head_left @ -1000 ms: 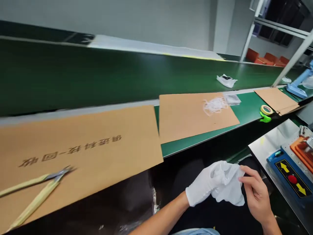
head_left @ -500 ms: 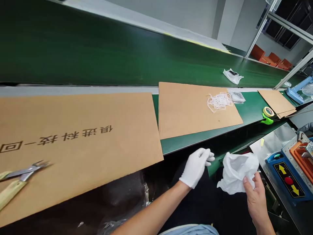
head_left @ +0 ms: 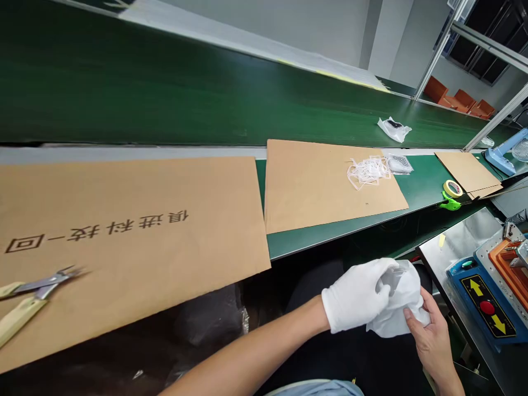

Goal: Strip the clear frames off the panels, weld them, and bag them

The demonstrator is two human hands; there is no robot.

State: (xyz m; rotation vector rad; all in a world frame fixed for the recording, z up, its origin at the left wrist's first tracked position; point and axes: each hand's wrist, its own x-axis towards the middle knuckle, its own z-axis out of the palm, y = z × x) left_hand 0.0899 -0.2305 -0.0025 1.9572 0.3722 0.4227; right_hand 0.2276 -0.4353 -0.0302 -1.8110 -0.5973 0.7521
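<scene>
Your left hand (head_left: pixel 363 291), in a white glove, is at the mouth of a white bag (head_left: pixel 394 319), its thumb and index finger curved toward each other; the fingertips sink into the folds, so you cannot tell whether they pinch anything. Your bare right hand (head_left: pixel 431 335) pinches the bag's near right side between the thumb in front and the fingers behind. The bag is held in the air above your lap, off the near edge of the green counter (head_left: pixel 330 239).

On the counter, a large printed cardboard sheet (head_left: pixel 206 220) overhangs the near edge on your left, with open scissors (head_left: pixel 45 286) lying toward its near side. Next to it, a smaller cardboard sheet (head_left: pixel 309 187) carries a tangle of white strips (head_left: pixel 369 170) by its far right corner, touching a clear packet (head_left: pixel 399 163) at the counter's far edge. Farther right, a tape roll (head_left: pixel 446 188) and a green-handled tool (head_left: pixel 451 204) are at the near edge. On a metal table (head_left: pixel 431 247) to your right is a blue control box (head_left: pixel 457 275).
</scene>
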